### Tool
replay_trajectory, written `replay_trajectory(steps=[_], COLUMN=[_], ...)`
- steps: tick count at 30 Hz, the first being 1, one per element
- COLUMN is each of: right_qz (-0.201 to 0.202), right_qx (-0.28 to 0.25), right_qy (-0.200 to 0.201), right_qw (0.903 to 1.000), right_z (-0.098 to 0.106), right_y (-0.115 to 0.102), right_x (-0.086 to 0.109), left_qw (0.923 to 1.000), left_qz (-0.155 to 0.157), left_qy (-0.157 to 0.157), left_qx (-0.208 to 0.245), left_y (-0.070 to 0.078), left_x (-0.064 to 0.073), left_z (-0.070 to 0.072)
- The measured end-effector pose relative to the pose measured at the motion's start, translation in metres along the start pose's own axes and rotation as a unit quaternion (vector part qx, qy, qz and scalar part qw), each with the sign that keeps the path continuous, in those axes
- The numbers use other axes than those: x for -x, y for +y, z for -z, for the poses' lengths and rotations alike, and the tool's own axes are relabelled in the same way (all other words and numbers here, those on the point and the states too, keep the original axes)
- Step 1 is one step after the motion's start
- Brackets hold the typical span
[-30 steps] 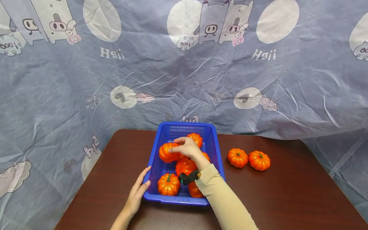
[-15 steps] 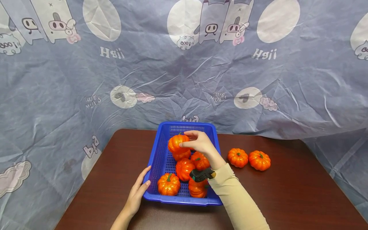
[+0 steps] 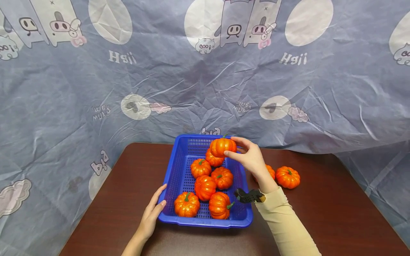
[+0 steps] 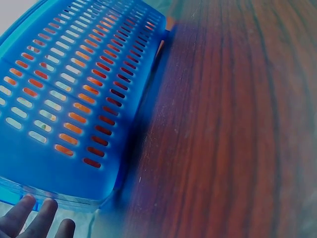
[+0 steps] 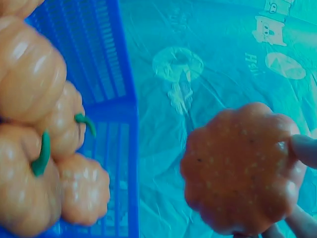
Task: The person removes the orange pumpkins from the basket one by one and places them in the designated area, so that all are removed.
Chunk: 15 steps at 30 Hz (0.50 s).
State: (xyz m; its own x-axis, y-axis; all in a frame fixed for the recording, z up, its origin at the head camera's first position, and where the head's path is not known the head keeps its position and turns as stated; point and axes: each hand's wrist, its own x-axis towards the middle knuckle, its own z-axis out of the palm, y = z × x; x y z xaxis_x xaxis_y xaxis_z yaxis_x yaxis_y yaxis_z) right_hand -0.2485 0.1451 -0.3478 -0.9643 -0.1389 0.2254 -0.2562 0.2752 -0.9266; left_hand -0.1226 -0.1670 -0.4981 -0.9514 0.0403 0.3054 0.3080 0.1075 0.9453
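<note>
My right hand (image 3: 253,158) pinches a small orange pumpkin (image 3: 221,147) between thumb and fingers, held up over the back right of the blue basket (image 3: 205,223). In the right wrist view, the underside of this held pumpkin (image 5: 242,171) faces the camera, with the basket to its left. Several more pumpkins lie inside, including one with a green stem at the front left (image 3: 187,205). My left hand (image 3: 148,215) rests its extended fingers against the basket's left side near the front corner. The left wrist view shows fingertips (image 4: 44,215) at the slotted wall (image 4: 64,173).
Two more pumpkins are on the brown table (image 3: 320,213) right of the basket; my right forearm partly covers the nearer one (image 3: 270,171), while the farther pumpkin (image 3: 288,177) shows fully. A printed grey-blue cloth (image 3: 192,92) hangs behind the table.
My right hand has lifted the pumpkin from the basket's left middle and carried it right and back, uncovering the pumpkins below. The left hand has stayed at the basket's side.
</note>
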Motion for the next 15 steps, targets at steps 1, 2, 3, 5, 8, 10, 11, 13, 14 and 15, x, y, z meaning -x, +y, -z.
replay_trajectory(steps=[1,2,3,5,8,10,11,13,14,15], right_qz=[0.007,0.014,0.018,0.032,0.053,0.066,0.070,0.070,0.066,0.060], right_qx=[0.001,0.001,0.002,0.003,0.019,0.032,0.037,0.048,0.053,0.057], right_qy=[0.008,0.016,0.024,0.043,0.080,0.106,0.117,0.137,0.146,0.154], right_qw=[0.9999,0.9998,0.9995,0.9986,0.9952,0.9917,0.9900,0.9869,0.9857,0.9845], right_z=[0.004,0.009,0.013,0.022,0.035,0.044,0.048,0.057,0.062,0.067], right_y=[0.001,0.002,0.004,0.007,0.012,0.016,0.018,0.023,0.025,0.027], right_x=[0.002,0.003,0.005,0.009,0.014,0.017,0.019,0.022,0.024,0.026], left_qw=[1.0000,1.0000,1.0000,1.0000,1.0000,1.0000,1.0000,1.0000,1.0000,1.0000], left_qz=[0.000,-0.001,-0.001,-0.001,-0.003,-0.004,-0.004,-0.006,-0.006,-0.005], left_qy=[0.000,-0.001,-0.001,-0.002,-0.005,-0.006,-0.005,-0.005,-0.004,-0.004], left_qx=[0.001,0.001,0.001,0.002,0.003,0.003,0.002,0.001,0.000,0.000], left_y=[0.000,0.000,0.001,0.001,0.001,0.001,0.001,0.001,0.001,0.001], left_x=[0.000,0.000,0.000,0.000,-0.001,-0.001,-0.001,0.000,0.000,0.000], left_z=[0.000,0.000,0.000,0.000,0.000,0.000,0.000,0.000,0.000,0.000])
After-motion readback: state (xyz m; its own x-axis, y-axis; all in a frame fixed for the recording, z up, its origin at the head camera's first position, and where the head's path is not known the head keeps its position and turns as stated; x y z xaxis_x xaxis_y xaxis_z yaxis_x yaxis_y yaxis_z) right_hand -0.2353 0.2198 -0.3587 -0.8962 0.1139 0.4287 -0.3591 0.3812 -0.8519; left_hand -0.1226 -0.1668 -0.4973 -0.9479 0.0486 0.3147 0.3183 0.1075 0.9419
